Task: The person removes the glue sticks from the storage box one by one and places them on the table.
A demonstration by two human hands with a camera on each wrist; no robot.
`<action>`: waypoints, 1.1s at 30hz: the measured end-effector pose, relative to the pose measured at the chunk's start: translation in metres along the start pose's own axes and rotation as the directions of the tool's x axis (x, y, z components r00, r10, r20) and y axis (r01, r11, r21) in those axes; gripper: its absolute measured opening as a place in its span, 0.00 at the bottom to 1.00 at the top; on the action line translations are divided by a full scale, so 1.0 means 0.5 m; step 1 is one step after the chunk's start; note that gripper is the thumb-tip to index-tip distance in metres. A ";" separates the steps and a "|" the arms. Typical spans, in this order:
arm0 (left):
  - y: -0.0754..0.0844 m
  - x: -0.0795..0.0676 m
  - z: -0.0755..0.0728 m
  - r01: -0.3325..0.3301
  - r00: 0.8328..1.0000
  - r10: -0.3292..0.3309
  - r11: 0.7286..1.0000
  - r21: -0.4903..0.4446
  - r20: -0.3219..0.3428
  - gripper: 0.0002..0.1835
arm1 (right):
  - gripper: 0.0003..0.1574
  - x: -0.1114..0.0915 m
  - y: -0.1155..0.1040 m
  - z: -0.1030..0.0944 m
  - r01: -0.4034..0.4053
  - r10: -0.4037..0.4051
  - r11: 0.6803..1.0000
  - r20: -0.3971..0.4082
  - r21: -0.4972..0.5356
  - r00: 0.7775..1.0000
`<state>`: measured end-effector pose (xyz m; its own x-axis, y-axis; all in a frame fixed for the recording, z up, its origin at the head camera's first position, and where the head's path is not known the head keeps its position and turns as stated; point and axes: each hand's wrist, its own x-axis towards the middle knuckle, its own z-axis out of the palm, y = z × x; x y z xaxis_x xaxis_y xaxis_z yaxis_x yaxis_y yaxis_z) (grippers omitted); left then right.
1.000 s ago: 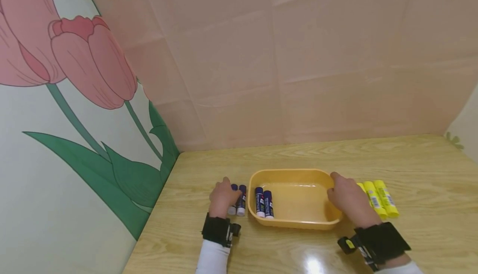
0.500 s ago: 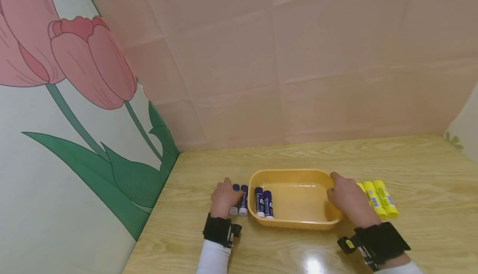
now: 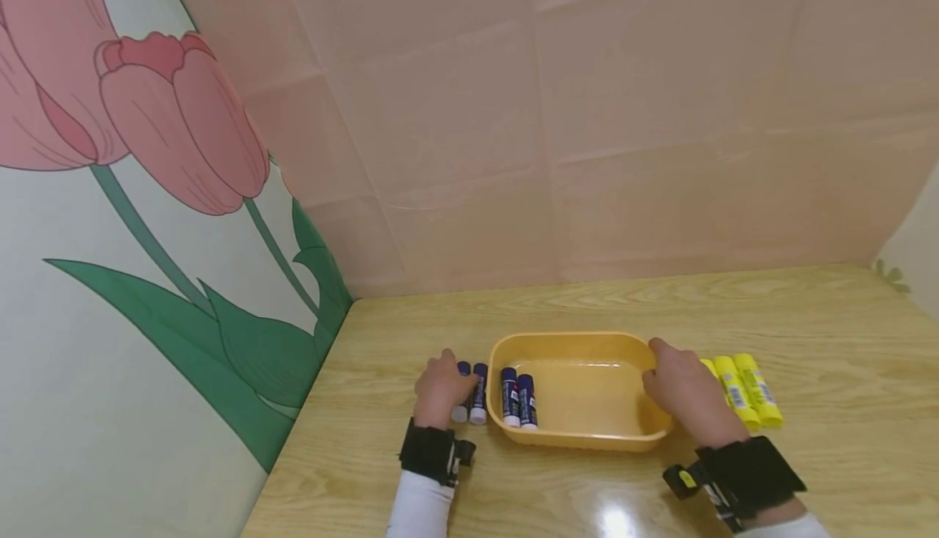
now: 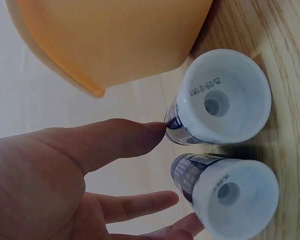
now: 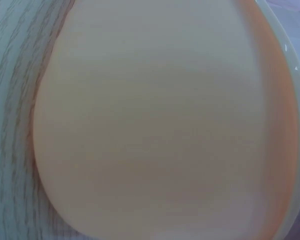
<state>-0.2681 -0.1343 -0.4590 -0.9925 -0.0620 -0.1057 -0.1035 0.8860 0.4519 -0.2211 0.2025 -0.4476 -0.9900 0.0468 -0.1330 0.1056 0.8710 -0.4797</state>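
My left hand (image 3: 438,389) lies over two navy glue sticks with white bases, on the table left of the yellow tray (image 3: 587,403). In the left wrist view, the straight thumb (image 4: 135,139) touches the glue stick closer to the tray (image 4: 227,97). The other fingers extend along the outer glue stick (image 4: 235,200), partly hidden behind it. At the tray's right end, my right hand (image 3: 682,387) grips the rim; the right wrist view shows only the tray's outer wall (image 5: 150,125), no fingers. Inside the tray, two more navy glue sticks (image 3: 518,399) lie side by side at its left end.
Several yellow glue sticks (image 3: 737,391) lie in a row right of the tray, partly behind the right hand. A pink-covered wall (image 3: 587,155) rises at the table's back edge, and a tulip-patterned wall (image 3: 147,318) stands at the left.
The left hand and the two glue sticks under it have shifted slightly right, closer to the tray, then stayed nearly still. The right hand and the tray have not moved.
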 end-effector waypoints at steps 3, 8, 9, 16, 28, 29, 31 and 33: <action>-0.001 -0.001 0.000 -0.002 1.000 0.002 1.000 0.004 0.001 0.32 | 0.35 0.000 0.000 0.001 0.000 0.000 1.000 -0.002 -0.002 1.000; 0.001 -0.001 -0.001 0.006 1.000 -0.006 1.000 -0.007 0.006 0.32 | 0.35 0.000 0.000 0.003 0.004 -0.004 1.000 -0.007 -0.005 1.000; 0.001 -0.001 -0.001 0.008 1.000 -0.008 1.000 -0.011 0.006 0.32 | 0.35 0.001 0.001 0.003 0.007 -0.007 1.000 -0.009 -0.005 1.000; 0.004 -0.003 -0.003 0.017 1.000 -0.016 1.000 -0.020 0.010 0.31 | 0.34 0.003 0.003 0.005 0.011 -0.011 1.000 -0.011 -0.006 1.000; 0.006 -0.002 -0.003 0.026 0.999 -0.025 1.000 -0.011 0.022 0.33 | 0.34 0.002 0.000 0.001 0.010 -0.011 1.000 -0.017 -0.011 1.000; 0.006 -0.002 -0.004 0.026 0.999 -0.026 1.000 -0.010 0.023 0.33 | 0.34 0.002 0.000 0.001 0.011 -0.011 1.000 -0.018 -0.011 1.000; 0.005 -0.001 -0.004 0.029 0.999 -0.029 1.000 -0.011 0.023 0.33 | 0.34 0.003 0.002 0.003 0.012 -0.012 1.000 -0.019 -0.011 1.000; 0.004 -0.001 -0.003 0.034 0.999 -0.033 0.999 -0.011 0.025 0.33 | 0.35 0.003 0.002 0.002 0.011 -0.011 1.000 -0.016 -0.010 1.000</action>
<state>-0.2680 -0.1331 -0.4568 -0.9865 -0.0802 -0.1426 -0.1376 0.8784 0.4577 -0.2223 0.2029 -0.4494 -0.9925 0.0454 -0.1138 0.0942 0.8762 -0.4726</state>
